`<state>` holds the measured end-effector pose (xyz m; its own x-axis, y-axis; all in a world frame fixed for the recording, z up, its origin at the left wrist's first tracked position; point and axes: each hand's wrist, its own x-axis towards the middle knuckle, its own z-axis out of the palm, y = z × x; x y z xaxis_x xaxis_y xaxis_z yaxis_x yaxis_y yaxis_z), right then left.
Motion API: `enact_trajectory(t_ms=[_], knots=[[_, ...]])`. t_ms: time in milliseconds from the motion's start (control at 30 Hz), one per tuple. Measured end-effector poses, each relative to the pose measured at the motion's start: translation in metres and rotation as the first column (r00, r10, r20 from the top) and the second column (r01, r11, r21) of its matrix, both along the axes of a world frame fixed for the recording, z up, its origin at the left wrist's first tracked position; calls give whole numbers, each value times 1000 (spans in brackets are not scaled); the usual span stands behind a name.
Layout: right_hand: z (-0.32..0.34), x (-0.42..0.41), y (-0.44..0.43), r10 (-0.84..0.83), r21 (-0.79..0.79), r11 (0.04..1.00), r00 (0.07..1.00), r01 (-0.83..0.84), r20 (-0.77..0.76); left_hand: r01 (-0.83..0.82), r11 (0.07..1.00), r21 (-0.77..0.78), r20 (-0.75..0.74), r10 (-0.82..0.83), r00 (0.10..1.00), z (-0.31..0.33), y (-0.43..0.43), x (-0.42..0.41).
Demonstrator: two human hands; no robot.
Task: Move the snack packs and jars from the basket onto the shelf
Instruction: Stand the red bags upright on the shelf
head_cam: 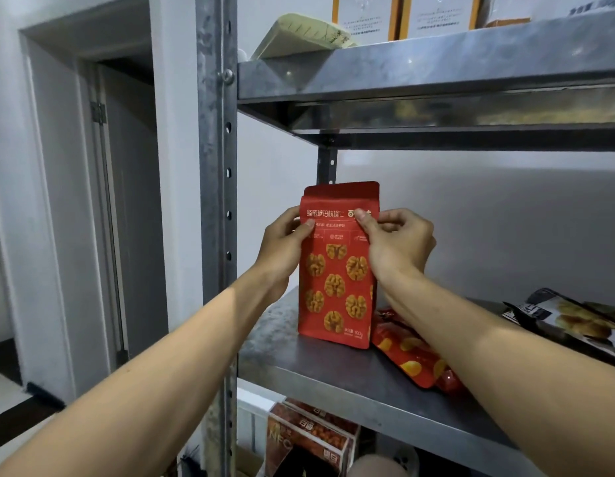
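so, the red walnut pack is stood upright on the middle shelf, close to the upright post, with its bottom edge apparently resting on the metal. it's held from both sides near the top. the left hand is wrapped round the left edge with the thumb laid across the front, and the right edge is pinched between the thumb and curled fingers of the right hand. a high grip on both edges probably makes sense, since a soft stand-up pouch tips easily and can be steadied and squared this way before it's let go. it's faced label-out, likely so it can be read from the front.

just beside it on the right a second red pack is lying flat, partly hidden under the right forearm. a dark pack lies further right, well apart. boxes are seen on the level below. the basket isn't in view, so what's left can't be told. a slow release would be wanted, or the pouch could flop forward off the edge.
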<state>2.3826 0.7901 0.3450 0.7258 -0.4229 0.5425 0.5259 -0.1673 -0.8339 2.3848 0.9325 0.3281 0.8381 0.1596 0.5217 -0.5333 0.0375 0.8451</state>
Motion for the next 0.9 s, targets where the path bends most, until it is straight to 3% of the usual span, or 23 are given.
enact_trajectory(t_ms=[100,333,500,767,900], knots=[[-13,1,-1,26,-121,992,999,-29,-26,-13,1000,-5,-68,12,998,-11,2,-4],[-65,1,-19,93,-420,869,920,-262,-381,15,990,140,-310,29,950,-43,6,-12],[-75,3,-22,177,-536,749,898,-389,-403,12,983,182,-347,52,936,-60,12,-7],[-77,-2,-23,150,-711,568,901,-415,-407,-7,955,296,-407,133,903,-79,22,-6],[-75,-3,-26,154,-754,487,893,-440,-422,12,914,406,-333,135,933,-79,20,-6]])
